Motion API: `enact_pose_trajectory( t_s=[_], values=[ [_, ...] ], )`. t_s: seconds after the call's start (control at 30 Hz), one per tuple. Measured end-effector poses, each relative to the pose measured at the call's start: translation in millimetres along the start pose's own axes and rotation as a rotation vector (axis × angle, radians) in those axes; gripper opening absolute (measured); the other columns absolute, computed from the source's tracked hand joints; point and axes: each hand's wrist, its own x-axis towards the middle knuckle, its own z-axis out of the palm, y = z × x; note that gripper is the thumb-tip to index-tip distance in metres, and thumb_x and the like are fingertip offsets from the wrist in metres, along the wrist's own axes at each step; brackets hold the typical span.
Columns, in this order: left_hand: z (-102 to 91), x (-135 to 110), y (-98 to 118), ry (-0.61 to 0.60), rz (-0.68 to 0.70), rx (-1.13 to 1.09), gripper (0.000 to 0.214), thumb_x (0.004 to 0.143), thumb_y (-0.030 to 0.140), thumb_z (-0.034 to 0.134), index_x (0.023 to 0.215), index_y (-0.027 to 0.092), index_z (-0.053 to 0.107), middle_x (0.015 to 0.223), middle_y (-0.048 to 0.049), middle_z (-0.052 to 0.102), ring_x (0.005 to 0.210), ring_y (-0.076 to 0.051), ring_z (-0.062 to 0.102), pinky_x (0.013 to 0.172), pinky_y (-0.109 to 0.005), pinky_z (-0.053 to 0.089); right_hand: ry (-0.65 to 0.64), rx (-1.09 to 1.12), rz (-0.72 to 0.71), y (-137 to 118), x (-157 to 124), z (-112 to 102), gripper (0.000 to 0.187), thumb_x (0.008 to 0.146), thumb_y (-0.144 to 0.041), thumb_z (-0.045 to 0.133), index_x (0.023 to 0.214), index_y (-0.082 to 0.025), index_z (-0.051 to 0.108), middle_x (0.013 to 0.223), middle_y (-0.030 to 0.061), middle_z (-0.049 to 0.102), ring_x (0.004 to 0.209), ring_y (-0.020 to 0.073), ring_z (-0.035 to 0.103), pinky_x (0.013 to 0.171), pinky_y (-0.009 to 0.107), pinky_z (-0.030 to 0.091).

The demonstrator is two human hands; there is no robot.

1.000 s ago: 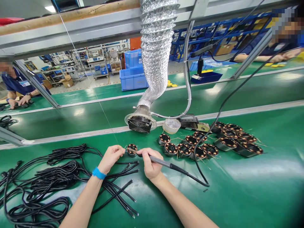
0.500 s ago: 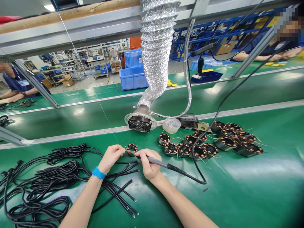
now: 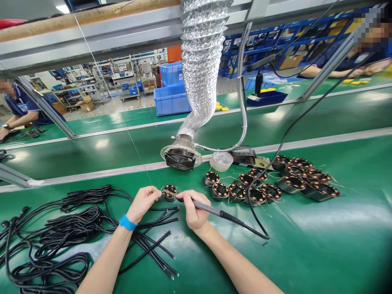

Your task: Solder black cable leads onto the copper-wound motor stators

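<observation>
The left hand (image 3: 142, 205) and right hand (image 3: 192, 211) work over one copper-wound motor stator (image 3: 170, 192), which sits on the green bench (image 3: 306, 245) just beyond the left fingers (image 3: 155, 193). Those fingers are pinched together at its edge; whether they grip a lead is too small to tell. The right fingers (image 3: 185, 197) are clamped around a soldering iron (image 3: 211, 208), its tip at the stator's near side, though contact cannot be told. To the right of the right fingers lie about thirteen more stators (image 3: 255, 196), in two clusters of about seven and six. Left of the left fingers spreads a tangle of black cables (image 3: 61, 241), with loose ends running beneath the left wrist's one blue wristband (image 3: 128, 222). Beyond the fingers stands one fume extractor (image 3: 180, 161).
</observation>
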Motion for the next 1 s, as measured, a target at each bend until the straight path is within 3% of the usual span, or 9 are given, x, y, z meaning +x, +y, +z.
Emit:
enact_pose_trajectory(
  t_s=[0.53, 0.7, 1.0],
  values=[
    [-0.5, -1, 1, 0.005, -0.018, -0.024, 0.039, 0.072, 0.052, 0.07, 0.068, 0.016, 0.056, 0.059, 0.0053, 0.045, 0.049, -0.006, 0.026, 0.047, -0.025, 0.014, -0.005, -0.009, -0.059, 3, 1, 2, 0.028, 0.091, -0.016, 0.048, 0.074, -0.02, 0.071, 0.067, 0.0019, 0.073, 0.059, 0.017, 0.07, 0.059, 0.027, 0.056],
    [-3.0, 0, -2, -0.027, -0.021, -0.063, 0.042, 0.072, 0.054, 0.072, 0.07, 0.015, 0.056, 0.058, 0.0064, 0.042, 0.048, -0.006, 0.025, 0.047, -0.024, 0.013, 0.001, -0.022, -0.069, 4, 2, 1, 0.028, 0.092, -0.015, 0.048, 0.075, -0.019, 0.07, 0.068, 0.0022, 0.074, 0.06, 0.0166, 0.071, 0.059, 0.027, 0.056],
    [-15.6, 2, -2, -0.136, -0.062, -0.225, 0.048, 0.06, 0.048, 0.087, 0.08, 0.014, 0.059, 0.055, 0.0107, 0.036, 0.048, -0.004, 0.019, 0.047, -0.023, 0.009, 0.012, -0.027, -0.05, 2, 3, -1, 0.028, 0.092, -0.016, 0.048, 0.075, -0.02, 0.07, 0.068, 0.0023, 0.074, 0.061, 0.0172, 0.072, 0.061, 0.028, 0.057]
  ],
)
